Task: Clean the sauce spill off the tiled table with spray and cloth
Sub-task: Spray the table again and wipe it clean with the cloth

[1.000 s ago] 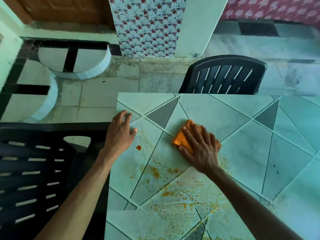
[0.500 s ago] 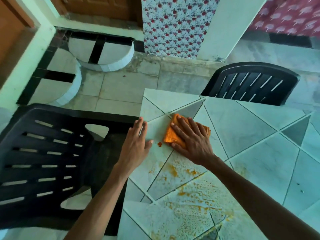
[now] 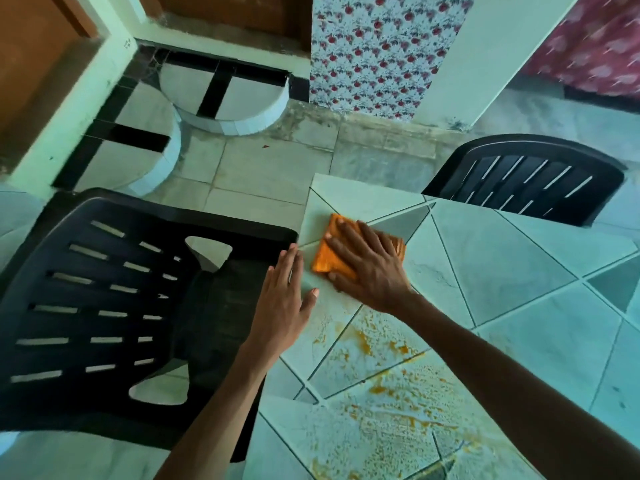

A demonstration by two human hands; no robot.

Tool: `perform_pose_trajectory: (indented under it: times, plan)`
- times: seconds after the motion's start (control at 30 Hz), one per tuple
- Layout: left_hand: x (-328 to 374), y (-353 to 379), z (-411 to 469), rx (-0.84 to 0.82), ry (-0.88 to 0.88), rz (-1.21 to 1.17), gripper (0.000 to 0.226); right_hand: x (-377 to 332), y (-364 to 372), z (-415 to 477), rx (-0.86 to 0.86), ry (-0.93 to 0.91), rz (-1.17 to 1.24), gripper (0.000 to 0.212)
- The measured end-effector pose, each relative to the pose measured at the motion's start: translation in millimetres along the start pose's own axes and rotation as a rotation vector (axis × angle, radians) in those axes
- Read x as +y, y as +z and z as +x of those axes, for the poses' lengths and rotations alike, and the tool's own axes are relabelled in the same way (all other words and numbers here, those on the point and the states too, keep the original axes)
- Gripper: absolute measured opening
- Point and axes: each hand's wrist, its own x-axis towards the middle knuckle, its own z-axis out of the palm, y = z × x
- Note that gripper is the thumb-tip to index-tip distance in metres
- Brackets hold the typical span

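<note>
Orange cloth [image 3: 325, 258] lies flat under right hand [image 3: 374, 275], long axis left-right.

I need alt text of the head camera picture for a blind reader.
A person's right hand presses a folded orange cloth on a pale green tiled table, near its far left corner. The left hand lies flat at the table's left edge; orange sauce smears lie nearer the person.
</note>
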Motion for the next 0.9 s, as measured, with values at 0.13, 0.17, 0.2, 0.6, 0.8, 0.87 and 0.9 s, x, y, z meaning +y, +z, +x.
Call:
perform_pose_trajectory:
  times: [0.13,0.17,0.2,0.6,0.8,0.87,0.9]
  plan:
    - [-2.3,0.4,-1.1,-0.009,0.011,-0.018,0.075,35.4,-9.0,23.8,0.005,0.219,0.014,0.072]
    - [-2.6,0.2,-0.8,-0.010,0.011,-0.019,0.075,36.5,-12.1,46.1,0.027,0.330,0.046,0.071]
    - [-2.6,0.0,-1.7,-0.009,0.010,-0.024,0.074,33.0,-14.5,68.5,0.042,0.405,0.076,0.071]
    - [15.5,-20.6,-20.7,0.138,-0.238,-0.657,0.046,7.3,-1.2,-13.7,-0.026,0.060,0.002,0.068]
    - [13.2,-34.3,-22.6,0.084,-0.431,-0.842,0.049,7.8,-8.3,61.8,0.061,0.486,0.116,0.066]
    - [10.2,-35.5,-24.2,0.071,-0.506,-0.916,0.047,-20.7,0.3,61.0,0.057,0.328,0.069,0.067]
    - [8.4,-35.9,-26.3,0.069,-0.536,-0.952,0.047,-35.5,5.6,49.6,0.050,0.228,0.034,0.067]
